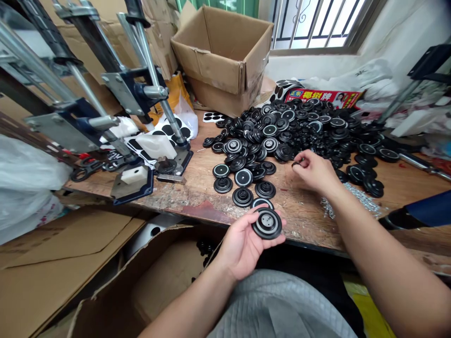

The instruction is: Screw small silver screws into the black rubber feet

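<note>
My left hand (246, 244), palm up at the table's front edge, holds a round black disc (267, 223) with a grey ring and small holes in its centre. Over the wooden table, my right hand (313, 171) pinches a small black piece (299, 163) between thumb and fingers. Beyond it spreads a large pile of black discs (269, 144). Several discs lie apart in front of the pile, among them a stepped one (242, 196). Right of my right hand is a heap of small silvery screws (352, 199), partly hidden by my forearm.
Hand presses with metal levers (155, 94) stand at the left, near black scissors (84, 172). An open cardboard box (225, 61) is behind the pile. Another open box (165, 272) sits below the table edge. A blue-and-black tool (423, 211) juts in from the right.
</note>
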Motion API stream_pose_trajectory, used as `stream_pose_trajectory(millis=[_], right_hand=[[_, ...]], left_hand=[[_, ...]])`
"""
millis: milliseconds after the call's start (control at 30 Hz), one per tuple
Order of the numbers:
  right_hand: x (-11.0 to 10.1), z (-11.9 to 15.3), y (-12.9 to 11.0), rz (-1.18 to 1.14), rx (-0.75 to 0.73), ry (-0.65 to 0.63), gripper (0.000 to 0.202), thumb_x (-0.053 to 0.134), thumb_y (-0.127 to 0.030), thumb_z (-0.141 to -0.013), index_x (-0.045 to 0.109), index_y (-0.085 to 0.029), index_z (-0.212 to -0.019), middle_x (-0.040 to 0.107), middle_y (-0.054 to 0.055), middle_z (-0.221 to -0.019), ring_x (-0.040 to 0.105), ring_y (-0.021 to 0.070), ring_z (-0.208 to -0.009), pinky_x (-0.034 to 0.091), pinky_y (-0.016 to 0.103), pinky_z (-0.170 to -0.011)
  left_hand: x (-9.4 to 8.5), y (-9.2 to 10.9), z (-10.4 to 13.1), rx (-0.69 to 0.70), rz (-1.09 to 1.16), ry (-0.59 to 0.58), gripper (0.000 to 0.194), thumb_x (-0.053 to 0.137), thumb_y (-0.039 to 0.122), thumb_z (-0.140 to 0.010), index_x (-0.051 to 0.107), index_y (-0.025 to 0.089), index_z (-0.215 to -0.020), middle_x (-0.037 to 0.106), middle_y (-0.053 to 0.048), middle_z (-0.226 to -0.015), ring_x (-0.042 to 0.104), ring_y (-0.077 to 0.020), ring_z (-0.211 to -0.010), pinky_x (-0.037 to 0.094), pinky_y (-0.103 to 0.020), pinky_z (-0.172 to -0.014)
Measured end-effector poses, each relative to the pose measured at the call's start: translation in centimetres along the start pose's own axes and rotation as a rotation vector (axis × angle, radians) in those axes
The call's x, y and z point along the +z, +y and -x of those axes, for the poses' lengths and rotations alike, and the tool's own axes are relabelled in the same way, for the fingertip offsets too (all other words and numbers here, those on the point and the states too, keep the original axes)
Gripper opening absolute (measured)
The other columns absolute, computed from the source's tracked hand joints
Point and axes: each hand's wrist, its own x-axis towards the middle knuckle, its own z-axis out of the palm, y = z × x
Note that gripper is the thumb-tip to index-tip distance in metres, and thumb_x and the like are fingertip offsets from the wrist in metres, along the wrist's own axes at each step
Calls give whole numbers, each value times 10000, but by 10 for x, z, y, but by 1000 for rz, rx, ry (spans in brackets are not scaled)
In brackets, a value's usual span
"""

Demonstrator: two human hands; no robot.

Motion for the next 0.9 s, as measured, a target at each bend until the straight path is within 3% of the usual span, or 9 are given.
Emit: stream_pose_trajectory(millis=[100,167,267,433,667,900], right_hand=[[-14,65,-16,-458,-207,-90,245,621,-335,-844,643,-233,-1065,708,25,-941,632,178,-798,474,290,-728],[-20,104,-24,-513,-323,-155,252,600,-326,-901,651,-269,-1141,703,21,-1023,641,184,-910,488,303,-803],[-24,140,-30,-446,-423,-121,263,573,-289,-948,629,-307,-1204,699,14,-1052,637,182,-943,483,325,-836],[-25,153,-29,-339,-490,2,258,585,-266,-953,593,-260,-1212,703,48,-1049,635,198,-928,473,362,-829],[-30,157,-32,-287,-540,62,271,553,-245,-972,577,-251,-1242,711,47,-1006,627,191,-870,470,366,-819],[-36,161,-32,-155,-634,66,328,560,-160,-956,559,-249,-1272,694,45,-1116,609,211,-989,405,402,-899]], left_hand=[[3,0,-3,76,-45,62,381,509,147,-868,552,135,-1246,639,-163,-1261,637,-310,-1141,552,-434,-883],[7,-3,-5,134,-92,105,406,544,113,-824,574,158,-1226,655,-128,-1228,631,-289,-1132,538,-445,-912],[13,-11,-7,191,-139,122,457,582,94,-786,586,185,-1233,659,-90,-1210,610,-264,-1153,508,-450,-972],[17,-24,-6,225,-266,97,533,597,139,-813,539,234,-1334,623,-73,-1298,553,-264,-1246,469,-413,-1028],[14,-28,-1,369,-602,121,549,555,144,-885,513,254,-1421,495,-33,-1499,377,-238,-1431,248,-358,-1208],[9,-32,-6,295,-474,94,540,579,146,-876,535,286,-1396,574,-27,-1417,458,-228,-1372,287,-356,-1190]])
